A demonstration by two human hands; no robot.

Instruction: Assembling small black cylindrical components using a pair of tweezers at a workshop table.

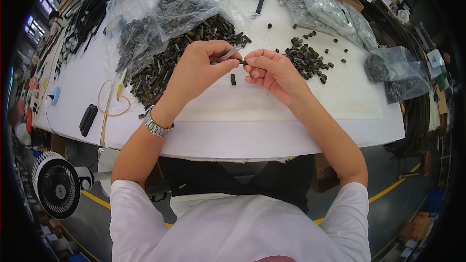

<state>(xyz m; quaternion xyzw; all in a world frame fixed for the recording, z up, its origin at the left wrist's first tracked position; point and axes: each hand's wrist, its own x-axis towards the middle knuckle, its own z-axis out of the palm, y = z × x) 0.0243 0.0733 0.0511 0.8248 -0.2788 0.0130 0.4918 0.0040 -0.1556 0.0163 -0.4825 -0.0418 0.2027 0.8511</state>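
Observation:
My left hand (204,63) pinches a thin grey metal piece (227,55) that sticks out toward the right. My right hand (269,68) holds a small black tubular part (242,61) at its fingertips, touching the tip of the metal piece. Both hands meet above the white table (272,126). One loose black part (233,79) lies on the table just below the hands. A pile of dark brown parts (170,68) lies under and left of my left hand. A smaller heap of black parts (306,60) sits right of my right hand.
Clear plastic bags of parts: a large one (145,14) at the back left, grey ones (320,5) at the back right, one (395,73) at the far right. A black device (88,119) and yellow cord (111,102) lie at left. A fan (57,191) stands below the table.

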